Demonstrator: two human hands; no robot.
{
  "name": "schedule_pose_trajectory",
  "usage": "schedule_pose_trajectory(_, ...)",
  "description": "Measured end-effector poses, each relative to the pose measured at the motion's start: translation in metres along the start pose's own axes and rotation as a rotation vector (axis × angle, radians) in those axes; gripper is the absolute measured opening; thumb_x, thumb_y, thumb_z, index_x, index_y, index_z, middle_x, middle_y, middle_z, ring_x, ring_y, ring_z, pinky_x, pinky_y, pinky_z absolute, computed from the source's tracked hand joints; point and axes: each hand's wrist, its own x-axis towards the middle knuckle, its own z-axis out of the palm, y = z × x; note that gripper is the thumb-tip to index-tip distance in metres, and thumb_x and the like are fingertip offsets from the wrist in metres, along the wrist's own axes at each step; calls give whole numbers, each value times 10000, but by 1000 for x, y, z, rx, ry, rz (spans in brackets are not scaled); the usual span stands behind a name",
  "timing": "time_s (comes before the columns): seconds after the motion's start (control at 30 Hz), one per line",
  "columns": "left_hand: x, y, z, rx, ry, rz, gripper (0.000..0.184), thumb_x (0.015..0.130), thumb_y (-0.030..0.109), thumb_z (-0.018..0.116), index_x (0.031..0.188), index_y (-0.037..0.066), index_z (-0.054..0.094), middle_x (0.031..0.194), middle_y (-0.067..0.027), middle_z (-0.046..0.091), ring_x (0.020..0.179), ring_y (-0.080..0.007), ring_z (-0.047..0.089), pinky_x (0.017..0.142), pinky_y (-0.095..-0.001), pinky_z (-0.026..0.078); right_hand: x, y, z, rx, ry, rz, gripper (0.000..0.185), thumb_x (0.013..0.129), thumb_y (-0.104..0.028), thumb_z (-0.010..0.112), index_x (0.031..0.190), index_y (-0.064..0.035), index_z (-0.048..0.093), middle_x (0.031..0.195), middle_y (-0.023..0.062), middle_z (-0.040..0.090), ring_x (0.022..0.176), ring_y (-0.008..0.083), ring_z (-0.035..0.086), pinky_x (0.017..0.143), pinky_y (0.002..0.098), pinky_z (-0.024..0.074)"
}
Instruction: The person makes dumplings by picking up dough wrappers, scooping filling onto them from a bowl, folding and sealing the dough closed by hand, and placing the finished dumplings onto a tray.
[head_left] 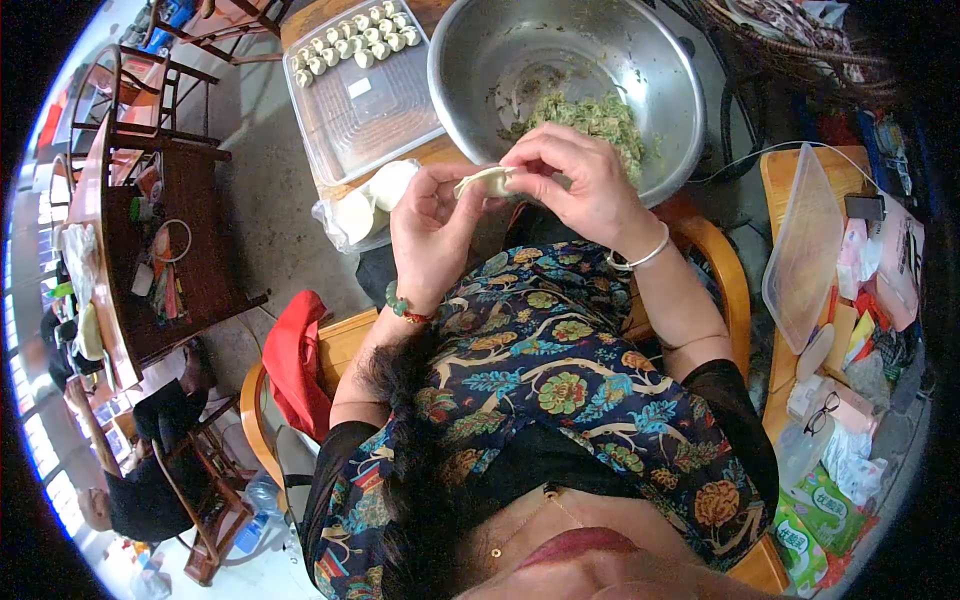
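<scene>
before the person, a tray [395, 105] stands on a table [428, 153], dumplings [345, 47] in rows at its far end; right of it is a basin [675, 100], filling [590, 120] inside. wrappers [352, 218] lie just nearer than the tray, left of the left hand [435, 215]; a folded wrapper [487, 182] is between that hand and the right hand [585, 180]. a cloth [295, 350] lies against the left arm of the chair [257, 400]. to the right, a lid [805, 250] is on a bench [775, 195], with glasses [822, 412] farther back; far left, another person [150, 495] is beside another table [200, 220]
</scene>
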Motion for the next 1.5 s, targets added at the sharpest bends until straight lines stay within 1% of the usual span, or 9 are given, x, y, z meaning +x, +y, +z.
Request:
schedule_pose_trajectory(0.07, -1, 4, 4, 33, 14, 16, 165, 942, 46, 606, 1070, -50, 565, 971, -104, 676, 853, -140, 669, 776, -260, 567, 0, 0, -1, -4, -29, 23, 95, 797, -21, 716, 877, -11, 665, 827, 74, 637, 739, 191, 633, 646, 299, 508)
schedule_pose_trajectory(0.17, -1, 1, 5, 100, 12, 55, 144, 934, 35, 614, 1044, -52, 579, 932, -97, 678, 828, -130, 671, 754, -255, 572, 1, 2, 1, -63, 0, -155, 108, 781, -14, 728, 867, -17, 663, 825, 62, 623, 739, 176, 621, 638, 290, 502)
schedule_pose_trajectory(0.37, 1, -5, 0, 310, 9, 102, 111, 899, 11, 651, 989, -49, 628, 869, -50, 690, 765, -90, 656, 669, -202, 517, 3, -5, 4, 59, 6, 37, 136, 759, -20, 741, 878, -18, 676, 883, 74, 639, 769, 198, 635, 663, 300, 520)
schedule_pose_trajectory(0.43, 3, 0, -2, 457, 5, 142, 98, 899, 14, 652, 976, -43, 634, 849, -40, 690, 748, -88, 652, 654, -203, 511, 2, 3, 6, -65, -15, -155, 139, 775, -26, 716, 895, -12, 650, 879, 109, 622, 799, 257, 640, 689, 349, 524)
schedule_pose_trajectory(0.5, 4, 0, -2, 603, 1, 181, 85, 899, 17, 652, 963, -38, 641, 829, -31, 690, 732, -85, 649, 638, -204, 506, 1, 5, 6, -70, -12, -159, 136, 780, -23, 722, 905, -12, 668, 878, 99, 634, 793, 238, 647, 680, 331, 529)
schedule_pose_trajectory(0.77, 1, 6, 7, -77, 23, 6, 182, 936, 19, 600, 1087, -70, 553, 951, -110, 685, 853, -133, 671, 759, -239, 555, 1, 0, -1, -87, 52, -108, 105, 801, -22, 697, 894, -14, 648, 852, 111, 613, 763, 270, 641, 676, 353, 525)
schedule_pose_trajectory(1.3, 2, -3, 0, 337, -28, 112, 128, 938, 13, 597, 1044, -58, 577, 930, -94, 670, 816, -137, 668, 741, -258, 573, 0, -1, 7, -136, 8, -211, 148, 808, -30, 692, 943, -4, 637, 893, 117, 599, 809, 280, 635, 695, 359, 533)
schedule_pose_trajectory(1.37, 1, 3, 7, 20, 19, 45, 127, 945, 23, 590, 1045, -54, 580, 928, -94, 672, 818, -138, 668, 755, -271, 579, 0, -3, 6, -164, 35, -219, 131, 814, -24, 685, 933, -1, 636, 887, 116, 598, 809, 281, 635, 693, 359, 533)
schedule_pose_trajectory(1.5, 0, 2, 8, -104, 70, 5, 134, 949, 33, 587, 1055, -50, 583, 916, -92, 673, 820, -139, 669, 759, -286, 588, 1, -6, 2, -140, 7, -196, 123, 820, -20, 681, 930, 3, 629, 875, 116, 592, 800, 284, 634, 689, 361, 530)
